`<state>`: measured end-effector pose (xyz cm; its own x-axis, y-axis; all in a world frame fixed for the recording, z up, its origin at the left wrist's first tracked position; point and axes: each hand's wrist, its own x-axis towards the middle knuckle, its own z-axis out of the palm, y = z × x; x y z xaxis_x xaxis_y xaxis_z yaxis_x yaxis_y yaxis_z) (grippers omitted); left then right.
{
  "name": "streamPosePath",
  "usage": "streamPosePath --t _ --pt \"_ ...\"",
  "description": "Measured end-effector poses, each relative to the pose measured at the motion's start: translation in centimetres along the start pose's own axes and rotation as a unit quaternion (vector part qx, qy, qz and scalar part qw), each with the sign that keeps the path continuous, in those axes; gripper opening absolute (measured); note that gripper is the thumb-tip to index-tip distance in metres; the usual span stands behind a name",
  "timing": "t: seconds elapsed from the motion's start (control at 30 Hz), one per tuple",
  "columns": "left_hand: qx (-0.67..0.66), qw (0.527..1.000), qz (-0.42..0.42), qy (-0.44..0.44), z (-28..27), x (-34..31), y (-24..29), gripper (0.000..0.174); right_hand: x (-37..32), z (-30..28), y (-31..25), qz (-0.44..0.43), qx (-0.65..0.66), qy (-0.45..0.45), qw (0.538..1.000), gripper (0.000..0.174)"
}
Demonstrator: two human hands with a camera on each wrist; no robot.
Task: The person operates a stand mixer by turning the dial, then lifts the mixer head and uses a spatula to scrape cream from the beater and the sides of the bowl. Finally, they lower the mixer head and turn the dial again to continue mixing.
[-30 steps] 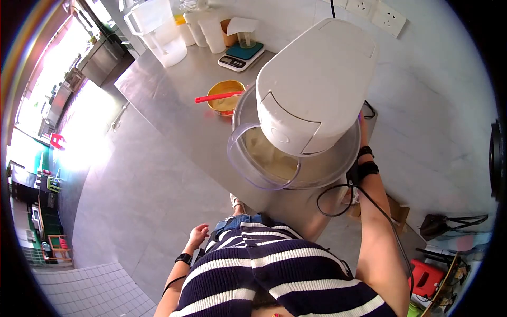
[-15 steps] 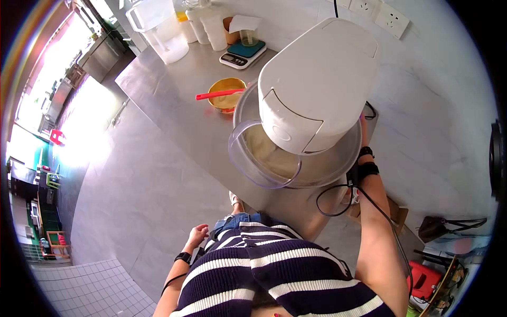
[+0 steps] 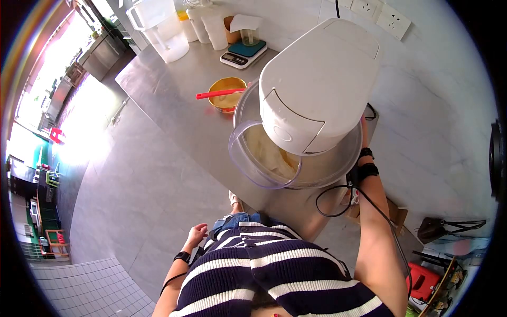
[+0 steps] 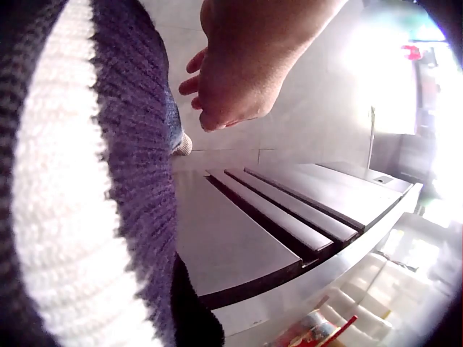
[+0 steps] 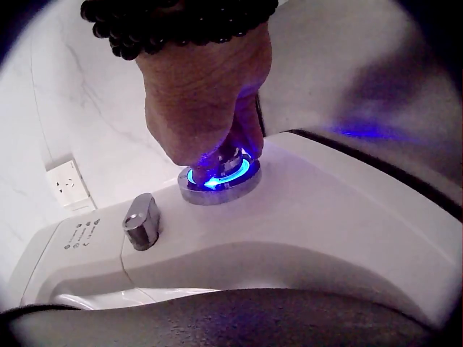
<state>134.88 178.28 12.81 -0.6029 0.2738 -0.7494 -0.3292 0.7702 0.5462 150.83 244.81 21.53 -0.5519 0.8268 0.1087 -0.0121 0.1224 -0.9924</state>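
A white stand mixer [image 3: 317, 84] fills the middle of the head view. Beneath its head sits a large bowl [image 3: 338, 171] with a clear guard and pouring chute [image 3: 234, 158]. Pale, creamy mixture [image 3: 266, 150] shows through the chute. On the mixer's side, in the right wrist view, my right hand [image 5: 206, 105] grips a metal knob [image 5: 221, 194] with a glowing blue ring; the mixer hides most of this hand in the head view. My left hand [image 3: 197, 234] hangs beside my body, fingers loosely bent, holding nothing. A metal lever [image 5: 141, 220] stands near the knob.
A yellow bowl [image 3: 227, 83] with a red-handled utensil [image 3: 219, 94] stands left of the mixer on the steel table [image 3: 174, 100]. Behind are a kitchen scale [image 3: 244, 54], a clear pitcher [image 3: 166, 37] and bottles. A black cable [image 3: 391, 222] runs along my right arm.
The mixture inside the bowl has shifted shape, and a yellower patch now shows at its right. Both hands keep their places.
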Motion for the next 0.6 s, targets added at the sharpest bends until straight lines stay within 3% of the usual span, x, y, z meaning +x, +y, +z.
streamPosePath --t 0.17,0.6 --pt "0.0 1.0 0.001 -0.002 0.0 0.1 -0.2 0.034 0.7 -0.4 1.5 0.036 0.025 -0.009 0.999 0.037" --pt "0.014 1.0 -0.007 -0.008 -0.1 -0.4 0.3 0.035 1.0 -1.0 3.3 0.004 0.038 -0.006 0.999 0.043"
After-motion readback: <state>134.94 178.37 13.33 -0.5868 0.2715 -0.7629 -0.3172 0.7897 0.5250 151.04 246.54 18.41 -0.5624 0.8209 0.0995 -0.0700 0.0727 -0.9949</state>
